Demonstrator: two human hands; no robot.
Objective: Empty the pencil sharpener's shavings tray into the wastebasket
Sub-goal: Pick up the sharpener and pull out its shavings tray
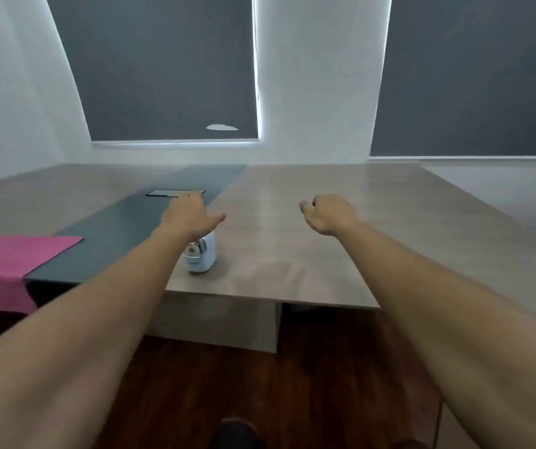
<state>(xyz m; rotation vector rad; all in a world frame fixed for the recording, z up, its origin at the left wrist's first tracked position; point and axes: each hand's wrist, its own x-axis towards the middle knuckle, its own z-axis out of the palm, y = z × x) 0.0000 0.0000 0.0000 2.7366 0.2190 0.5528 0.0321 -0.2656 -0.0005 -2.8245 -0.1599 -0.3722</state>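
A small pale-blue pencil sharpener with a metal crank on its near face stands upright on the wooden table, close to the front edge. My left hand hovers above and just beyond it, palm down with the thumb spread, holding nothing; my forearm hides the sharpener's left side. My right hand floats over the table farther right, fingers loosely curled and empty. No wastebasket is visible.
A dark grey strip runs down the table's left part, with a flat rectangular panel set in it. A pink cloth hangs over the left front edge. Dark wood floor lies below. Blinds cover both windows.
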